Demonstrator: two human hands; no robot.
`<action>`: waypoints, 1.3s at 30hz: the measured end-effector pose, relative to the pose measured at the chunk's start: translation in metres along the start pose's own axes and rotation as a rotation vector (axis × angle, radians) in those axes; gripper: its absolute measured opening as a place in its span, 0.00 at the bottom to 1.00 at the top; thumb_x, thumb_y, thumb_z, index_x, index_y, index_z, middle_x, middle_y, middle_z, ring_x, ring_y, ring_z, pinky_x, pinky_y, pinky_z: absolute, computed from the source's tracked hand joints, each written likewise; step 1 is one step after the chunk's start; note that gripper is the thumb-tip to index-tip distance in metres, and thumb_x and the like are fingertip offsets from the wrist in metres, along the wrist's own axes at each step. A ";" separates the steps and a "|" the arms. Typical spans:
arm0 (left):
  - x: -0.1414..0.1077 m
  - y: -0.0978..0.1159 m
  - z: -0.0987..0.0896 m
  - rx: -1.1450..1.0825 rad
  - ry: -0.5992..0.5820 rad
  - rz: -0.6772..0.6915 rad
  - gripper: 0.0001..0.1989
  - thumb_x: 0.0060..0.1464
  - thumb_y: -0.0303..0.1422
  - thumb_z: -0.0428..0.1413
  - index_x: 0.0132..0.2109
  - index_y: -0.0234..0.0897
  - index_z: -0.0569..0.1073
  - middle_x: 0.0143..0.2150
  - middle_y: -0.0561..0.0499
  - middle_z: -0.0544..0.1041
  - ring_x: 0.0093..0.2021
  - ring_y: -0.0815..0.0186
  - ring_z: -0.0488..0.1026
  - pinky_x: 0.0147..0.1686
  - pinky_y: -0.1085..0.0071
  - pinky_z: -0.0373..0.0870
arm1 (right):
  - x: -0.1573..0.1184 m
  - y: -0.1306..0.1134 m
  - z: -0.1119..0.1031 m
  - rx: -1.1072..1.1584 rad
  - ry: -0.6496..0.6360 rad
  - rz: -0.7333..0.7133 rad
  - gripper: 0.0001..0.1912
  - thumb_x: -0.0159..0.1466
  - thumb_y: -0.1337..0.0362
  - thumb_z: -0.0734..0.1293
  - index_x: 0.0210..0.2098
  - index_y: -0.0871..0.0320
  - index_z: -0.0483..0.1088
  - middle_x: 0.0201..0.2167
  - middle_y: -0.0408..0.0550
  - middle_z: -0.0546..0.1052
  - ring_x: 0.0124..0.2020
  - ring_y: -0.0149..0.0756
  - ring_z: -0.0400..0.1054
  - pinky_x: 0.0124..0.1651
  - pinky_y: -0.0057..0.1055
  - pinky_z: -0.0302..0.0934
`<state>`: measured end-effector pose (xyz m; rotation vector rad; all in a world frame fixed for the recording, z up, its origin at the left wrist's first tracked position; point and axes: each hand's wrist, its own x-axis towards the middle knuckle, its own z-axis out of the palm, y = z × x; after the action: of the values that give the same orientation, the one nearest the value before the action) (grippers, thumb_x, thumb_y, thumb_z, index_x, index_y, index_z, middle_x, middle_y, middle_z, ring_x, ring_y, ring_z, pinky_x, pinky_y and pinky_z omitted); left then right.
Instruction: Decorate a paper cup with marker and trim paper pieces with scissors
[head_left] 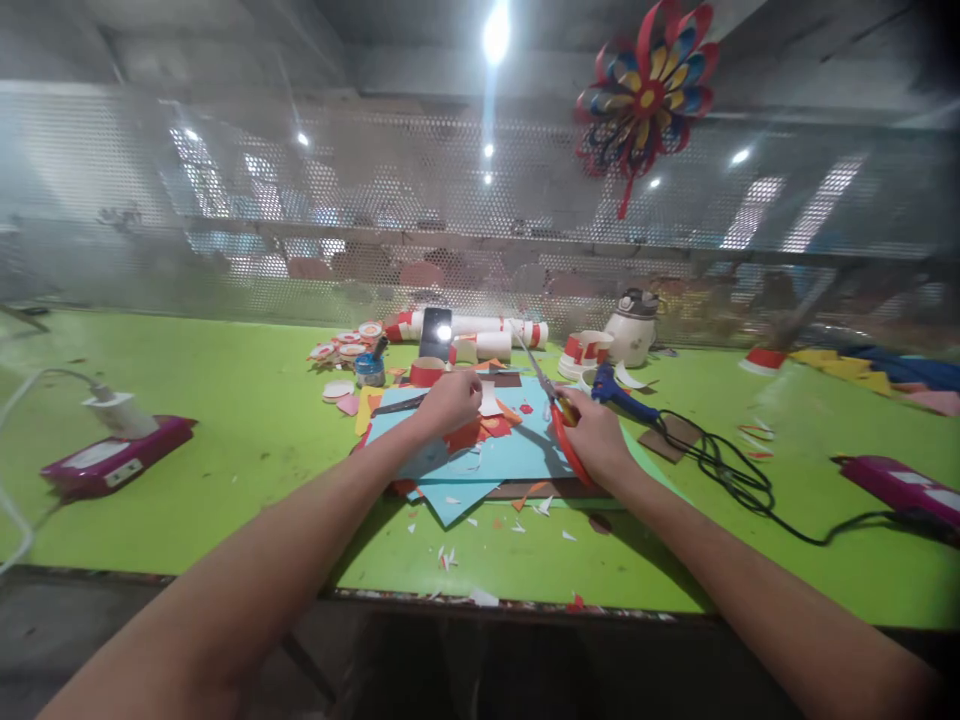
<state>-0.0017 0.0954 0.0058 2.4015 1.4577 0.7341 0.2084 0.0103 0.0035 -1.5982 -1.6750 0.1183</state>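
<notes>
My right hand [592,430] is wrapped round the orange handles of a pair of scissors [537,372], whose blades point up and away to the left. My left hand [452,402] is closed in a pinch at its fingertips, beside a small white paper piece [489,399]; whether the fingers grip that piece is too small to tell. Below both hands lie light blue paper sheets [427,462], with orange and red paper scraps [469,434] on them. A dark, long tool [400,405] lies just left of my left hand.
A blue glue gun [622,396] with a black cable lies at the right. Behind are a phone [436,335], white-and-red paper rolls [480,325], a jug [631,328] and a blue jar [369,369]. Purple power strips [120,455] flank the green table [247,400].
</notes>
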 end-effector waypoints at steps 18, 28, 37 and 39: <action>0.002 -0.019 -0.023 0.118 -0.063 0.109 0.16 0.62 0.37 0.55 0.54 0.35 0.69 0.53 0.44 0.72 0.48 0.59 0.73 0.46 0.56 0.73 | 0.006 0.000 -0.012 0.465 0.252 0.003 0.22 0.63 0.48 0.62 0.48 0.58 0.68 0.20 0.38 0.70 0.19 0.30 0.67 0.24 0.27 0.65; 0.004 -0.027 -0.031 0.121 -0.060 0.106 0.16 0.61 0.37 0.55 0.54 0.34 0.70 0.52 0.44 0.73 0.47 0.59 0.74 0.45 0.57 0.74 | 0.006 0.009 -0.004 0.456 0.217 -0.036 0.11 0.67 0.59 0.65 0.42 0.62 0.70 0.24 0.37 0.72 0.21 0.26 0.66 0.28 0.28 0.66; -0.008 0.000 -0.008 0.100 -0.229 0.396 0.11 0.56 0.31 0.56 0.45 0.38 0.78 0.44 0.47 0.78 0.43 0.61 0.74 0.43 0.67 0.69 | 0.009 0.013 0.001 0.513 0.189 0.050 0.13 0.68 0.60 0.64 0.47 0.61 0.69 0.36 0.45 0.75 0.29 0.29 0.71 0.31 0.30 0.69; -0.009 0.001 -0.002 0.119 -0.230 0.406 0.13 0.54 0.29 0.56 0.46 0.40 0.79 0.45 0.45 0.78 0.44 0.59 0.74 0.44 0.67 0.68 | 0.009 0.014 0.002 0.518 0.169 0.057 0.13 0.68 0.60 0.64 0.48 0.61 0.69 0.38 0.46 0.76 0.31 0.30 0.72 0.33 0.31 0.70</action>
<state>-0.0055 0.0873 0.0052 2.8029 0.9624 0.4347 0.2191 0.0213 -0.0014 -1.2253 -1.3311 0.4009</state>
